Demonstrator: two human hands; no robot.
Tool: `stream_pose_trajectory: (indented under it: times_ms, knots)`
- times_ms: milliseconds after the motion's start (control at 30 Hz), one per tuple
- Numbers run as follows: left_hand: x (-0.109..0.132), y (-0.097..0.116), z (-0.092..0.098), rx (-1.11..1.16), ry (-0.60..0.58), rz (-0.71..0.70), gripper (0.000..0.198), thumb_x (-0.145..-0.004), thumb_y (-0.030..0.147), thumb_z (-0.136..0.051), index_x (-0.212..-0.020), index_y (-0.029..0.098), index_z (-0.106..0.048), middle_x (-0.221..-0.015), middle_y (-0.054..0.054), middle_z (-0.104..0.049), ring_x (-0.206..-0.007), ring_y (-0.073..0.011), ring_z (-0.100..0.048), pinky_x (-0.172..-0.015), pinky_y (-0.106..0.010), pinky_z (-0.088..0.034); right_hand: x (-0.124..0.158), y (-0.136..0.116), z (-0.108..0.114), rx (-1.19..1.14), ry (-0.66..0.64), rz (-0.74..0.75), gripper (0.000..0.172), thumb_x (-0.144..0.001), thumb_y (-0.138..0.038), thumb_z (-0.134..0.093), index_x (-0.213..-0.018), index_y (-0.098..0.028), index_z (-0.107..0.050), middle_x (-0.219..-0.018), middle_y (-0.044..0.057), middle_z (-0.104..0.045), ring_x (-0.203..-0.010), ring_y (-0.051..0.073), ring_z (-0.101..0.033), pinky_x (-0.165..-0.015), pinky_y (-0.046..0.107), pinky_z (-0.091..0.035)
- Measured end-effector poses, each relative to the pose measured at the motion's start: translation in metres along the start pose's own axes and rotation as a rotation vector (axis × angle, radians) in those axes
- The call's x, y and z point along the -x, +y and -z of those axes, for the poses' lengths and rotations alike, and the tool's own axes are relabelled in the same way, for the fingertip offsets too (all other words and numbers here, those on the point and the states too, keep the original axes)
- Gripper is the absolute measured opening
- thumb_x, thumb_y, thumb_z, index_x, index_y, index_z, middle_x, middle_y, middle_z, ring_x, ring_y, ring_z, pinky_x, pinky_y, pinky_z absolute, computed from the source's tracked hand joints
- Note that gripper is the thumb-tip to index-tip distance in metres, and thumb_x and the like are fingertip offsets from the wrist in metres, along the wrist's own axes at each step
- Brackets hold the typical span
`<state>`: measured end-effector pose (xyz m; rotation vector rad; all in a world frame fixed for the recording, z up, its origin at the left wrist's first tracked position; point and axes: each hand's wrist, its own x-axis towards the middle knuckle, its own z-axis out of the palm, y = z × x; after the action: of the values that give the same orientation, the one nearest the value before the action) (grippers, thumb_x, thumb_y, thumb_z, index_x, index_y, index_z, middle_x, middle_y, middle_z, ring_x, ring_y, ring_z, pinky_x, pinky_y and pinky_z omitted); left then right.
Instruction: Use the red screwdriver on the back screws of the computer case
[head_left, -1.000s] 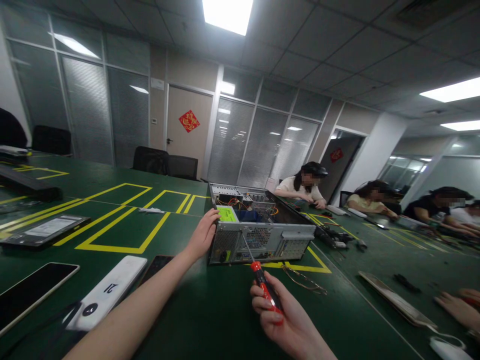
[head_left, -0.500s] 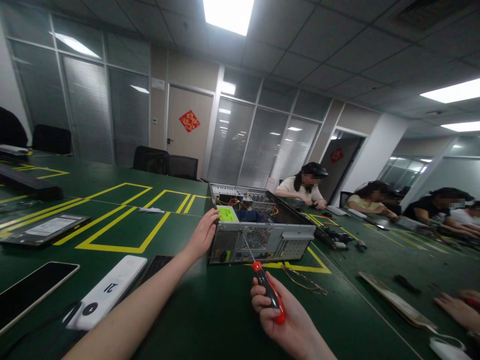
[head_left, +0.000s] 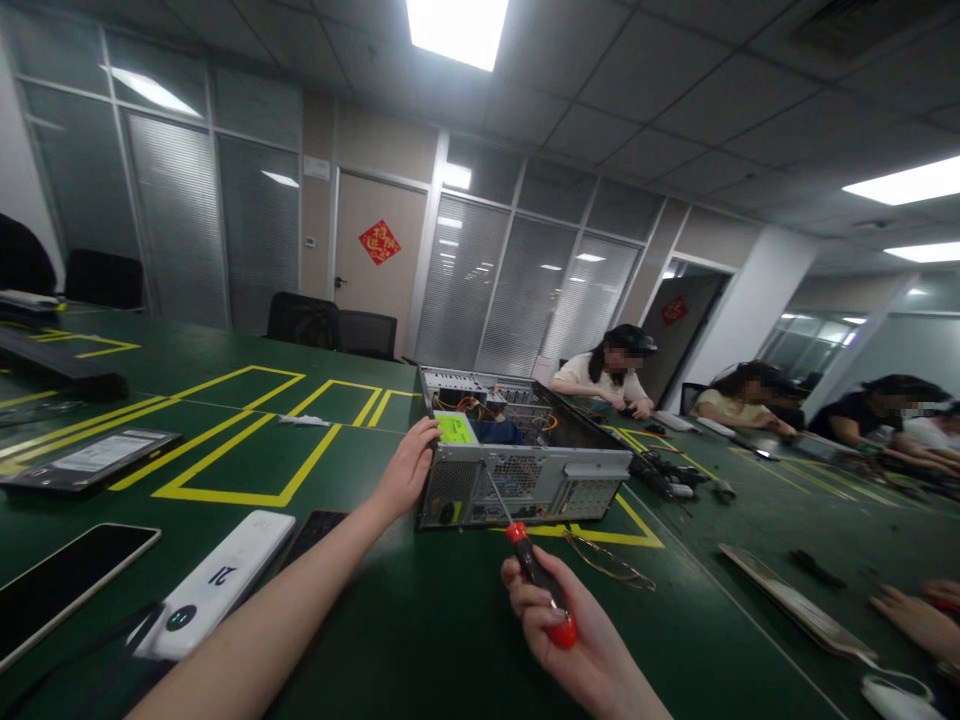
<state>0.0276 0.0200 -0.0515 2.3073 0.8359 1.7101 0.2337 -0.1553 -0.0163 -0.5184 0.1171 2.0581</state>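
An opened desktop computer case lies on the green table with its rear panel toward me. Inside it, coloured wires and a power supply with a yellow-green label show. My left hand grips the case's near left top corner, its fingers curled over the edge beside that label. Wrapped round the red and black handle of a screwdriver is my right hand. The shaft points up at the rear panel, near the perforated vent; whether the tip sits in a screw is too small to tell.
To the left lie a phone, a white power bank with a cable and a hard drive. Glasses rest right of the case, near dark cables. Several people sit rightward; another person's hand is at right.
My right hand's fingers have shifted slightly round the screwdriver handle, which looks a little turned. My left hand and the case stay where they were.
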Motion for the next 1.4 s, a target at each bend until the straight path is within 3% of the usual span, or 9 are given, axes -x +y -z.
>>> stream_pose_trajectory:
  times_ms: [233,333,467,667,900,1400]
  knots:
    - [0.0,0.0,0.0,-0.006,-0.001,0.002,0.033,-0.094,0.03,-0.028,-0.118,0.019,-0.047,-0.132,-0.01,-0.045,-0.131,-0.0204,-0.033,-0.11,-0.044,-0.027,-0.001,0.004,-0.008,0.197,0.035,0.097,0.025,-0.089,-0.034,-0.042,-0.086,-0.011,-0.048,-0.064,-0.001,-0.048,-0.052,0.006,-0.049,-0.048,0.015,-0.045]
    - [0.0,0.001,0.0,-0.008,-0.004,0.009,0.033,-0.094,0.03,-0.027,-0.118,0.02,-0.047,-0.132,-0.009,-0.044,-0.131,-0.0204,-0.032,-0.109,-0.044,-0.027,-0.003,0.003,-0.005,0.241,0.004,0.102,0.026,-0.09,-0.036,-0.04,-0.086,-0.011,-0.049,-0.062,-0.002,-0.048,-0.047,0.004,-0.044,-0.043,0.012,-0.037]
    - [0.0,0.001,0.0,-0.004,-0.004,0.007,0.033,-0.094,0.03,-0.027,-0.119,0.02,-0.046,-0.132,-0.009,-0.045,-0.131,-0.021,-0.032,-0.109,-0.046,-0.027,-0.014,0.009,0.015,0.382,-0.024,0.103,0.03,-0.088,-0.04,-0.041,-0.085,-0.012,-0.053,-0.056,-0.004,-0.048,-0.04,0.002,-0.037,-0.037,0.01,-0.024]
    - [0.0,0.001,0.002,-0.01,-0.003,-0.002,0.033,-0.093,0.03,-0.028,-0.119,0.02,-0.046,-0.132,-0.01,-0.045,-0.131,-0.0209,-0.033,-0.109,-0.045,-0.027,-0.037,0.032,0.047,0.7,0.161,-0.054,0.035,-0.085,-0.046,-0.042,-0.08,-0.013,-0.055,-0.049,-0.004,-0.047,-0.036,0.004,-0.037,-0.036,0.014,-0.017]
    - [0.0,0.001,0.001,0.009,0.003,0.0,0.033,-0.094,0.029,-0.028,-0.119,0.02,-0.047,-0.132,-0.01,-0.045,-0.131,-0.0207,-0.033,-0.109,-0.045,-0.027,-0.045,0.037,0.043,0.728,0.276,-0.065,0.037,-0.088,-0.044,-0.036,-0.078,-0.013,-0.055,-0.047,-0.004,-0.047,-0.036,0.004,-0.038,-0.035,0.014,-0.017]
    - [0.0,0.002,0.002,-0.004,-0.003,-0.002,0.032,-0.093,0.029,-0.028,-0.119,0.02,-0.046,-0.132,-0.01,-0.045,-0.131,-0.0204,-0.033,-0.109,-0.045,-0.028,-0.053,0.037,0.048,0.688,0.264,-0.051,0.034,-0.085,-0.044,-0.043,-0.08,-0.012,-0.056,-0.05,-0.003,-0.048,-0.038,0.004,-0.04,-0.037,0.013,-0.019]
